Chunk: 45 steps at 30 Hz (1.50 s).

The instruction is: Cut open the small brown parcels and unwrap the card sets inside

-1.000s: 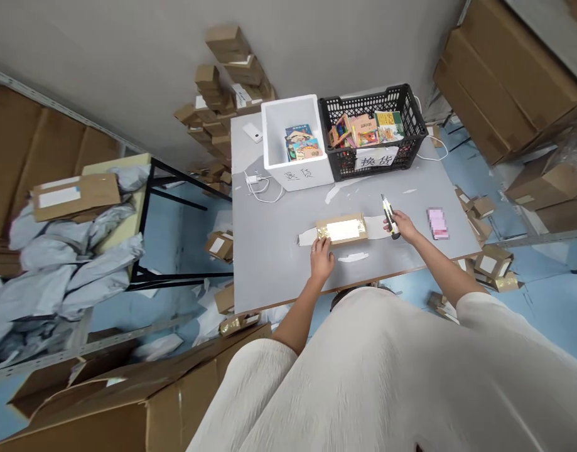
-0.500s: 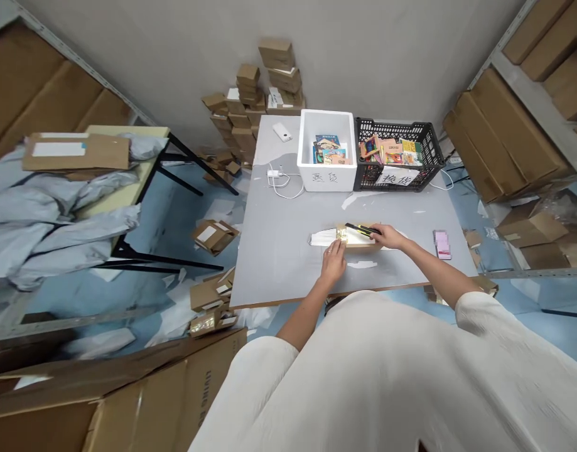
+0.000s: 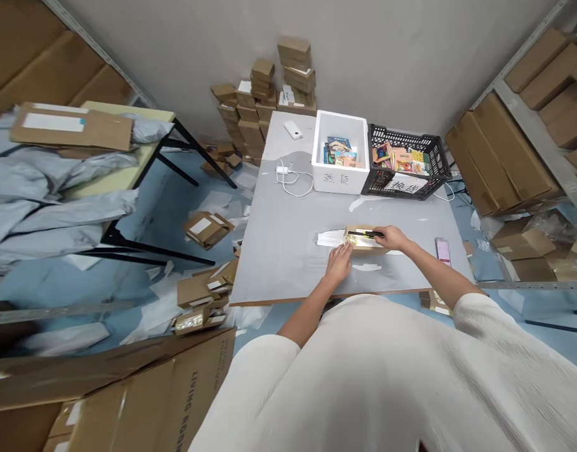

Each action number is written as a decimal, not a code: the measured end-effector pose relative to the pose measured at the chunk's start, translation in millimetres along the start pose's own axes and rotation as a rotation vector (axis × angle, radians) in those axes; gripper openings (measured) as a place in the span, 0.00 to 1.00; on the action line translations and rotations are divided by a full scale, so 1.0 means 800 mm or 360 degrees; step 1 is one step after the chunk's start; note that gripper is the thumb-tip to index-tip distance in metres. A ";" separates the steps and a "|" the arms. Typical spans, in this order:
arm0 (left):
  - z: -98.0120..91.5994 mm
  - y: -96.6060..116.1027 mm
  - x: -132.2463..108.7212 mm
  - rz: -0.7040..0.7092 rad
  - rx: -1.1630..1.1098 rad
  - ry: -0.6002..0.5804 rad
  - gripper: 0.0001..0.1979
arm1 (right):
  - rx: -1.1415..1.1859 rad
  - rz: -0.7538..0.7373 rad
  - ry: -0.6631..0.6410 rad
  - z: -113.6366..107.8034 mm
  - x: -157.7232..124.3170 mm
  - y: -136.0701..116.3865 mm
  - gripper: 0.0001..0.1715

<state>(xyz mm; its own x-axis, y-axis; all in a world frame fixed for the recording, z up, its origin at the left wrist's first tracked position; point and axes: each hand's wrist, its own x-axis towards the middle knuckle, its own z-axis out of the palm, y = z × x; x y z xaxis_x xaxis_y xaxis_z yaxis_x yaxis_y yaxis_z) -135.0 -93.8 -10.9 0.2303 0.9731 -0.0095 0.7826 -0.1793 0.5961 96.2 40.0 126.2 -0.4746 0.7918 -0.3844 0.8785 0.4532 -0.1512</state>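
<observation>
A small flat cardboard parcel (image 3: 361,242) with a white label lies on the grey table (image 3: 288,251), on a torn grey mailer bag (image 3: 328,238). My left hand (image 3: 339,263) rests against the parcel's near left end, fingers together, holding it down. My right hand (image 3: 392,238) is closed round a yellow-and-black utility knife (image 3: 365,234), whose blade lies along the parcel's top and points left.
A white foam box (image 3: 339,179) and a black plastic crate (image 3: 404,185), both holding small books, stand at the table's far edge. A white phone (image 3: 293,130), a charger cable (image 3: 291,177) and a pink item (image 3: 443,249) lie on the table. Cardboard boxes litter the floor and shelves.
My right hand brought the knife from the parcel's right side onto its top, blade pointing left. My left hand stayed at the left end. The view swung leftward.
</observation>
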 end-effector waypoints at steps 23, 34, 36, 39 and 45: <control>0.000 -0.002 0.000 0.0029 -0.0014 0.0002 0.42 | 0.0008 -0.0098 -0.0068 0.009 -0.004 0.004 0.21; 0.003 -0.003 -0.001 0.0023 -0.0004 0.0006 0.45 | -0.0039 -0.0051 -0.0036 0.013 0.014 -0.007 0.21; 0.003 -0.004 -0.001 0.0023 -0.0011 0.0010 0.46 | -0.0044 -0.0040 -0.0037 0.012 0.017 -0.006 0.21; 0.004 -0.005 -0.001 0.0029 -0.0019 0.0006 0.45 | -0.0075 -0.0040 -0.0044 0.011 0.020 -0.006 0.20; 0.002 -0.003 -0.003 0.0037 0.0002 -0.0018 0.42 | -0.0189 -0.0081 -0.0073 0.006 0.023 -0.016 0.18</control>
<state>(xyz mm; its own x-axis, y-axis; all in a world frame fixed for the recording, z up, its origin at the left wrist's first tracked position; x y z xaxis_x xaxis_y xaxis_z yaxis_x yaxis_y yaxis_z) -136.8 -95.6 -13.6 0.2549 0.9670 -0.0050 0.7776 -0.2018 0.5955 76.2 46.4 116.6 -0.5130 0.7483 -0.4206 0.8395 0.5397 -0.0638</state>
